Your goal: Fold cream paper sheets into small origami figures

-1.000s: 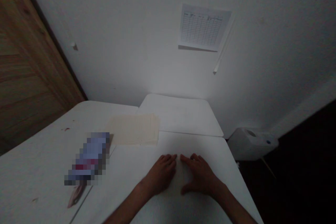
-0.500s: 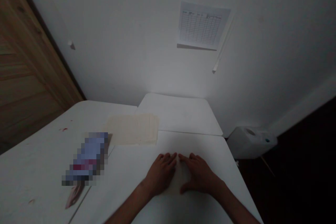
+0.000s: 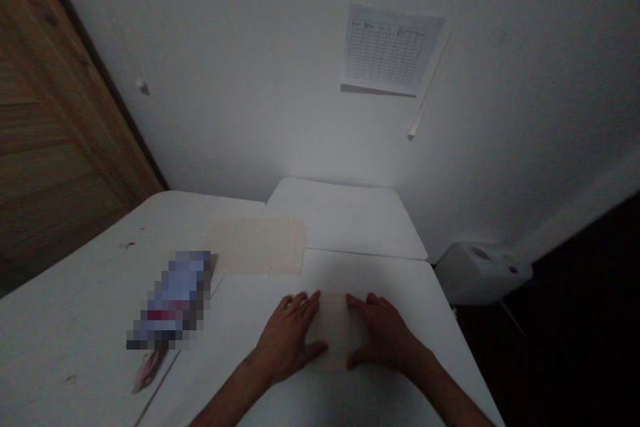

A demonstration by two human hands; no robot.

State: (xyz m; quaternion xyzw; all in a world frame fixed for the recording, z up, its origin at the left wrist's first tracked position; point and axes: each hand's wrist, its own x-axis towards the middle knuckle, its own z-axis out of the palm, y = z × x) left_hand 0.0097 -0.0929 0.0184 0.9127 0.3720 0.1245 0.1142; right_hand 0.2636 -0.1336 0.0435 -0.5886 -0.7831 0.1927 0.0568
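Note:
Both my hands lie flat, palms down, on a white table (image 3: 410,280). Between them shows a pale cream sheet of paper (image 3: 336,330), with each hand resting on one of its side edges. My left hand (image 3: 289,335) has its fingers stretched forward and its thumb out to the right. My right hand (image 3: 383,331) mirrors it, fingers extended and thumb turned left. Neither hand grips anything.
A stack of cream paper (image 3: 256,245) lies further back on the table. A blurred-out object (image 3: 171,298) and a small pinkish item (image 3: 146,368) sit at the left. A printed chart (image 3: 387,50) hangs on the wall. A wooden door (image 3: 45,147) is at left, a white bin (image 3: 480,271) at right.
My left hand has slid to the left, away from my right hand, uncovering the cream sheet between them. The right hand has hardly moved.

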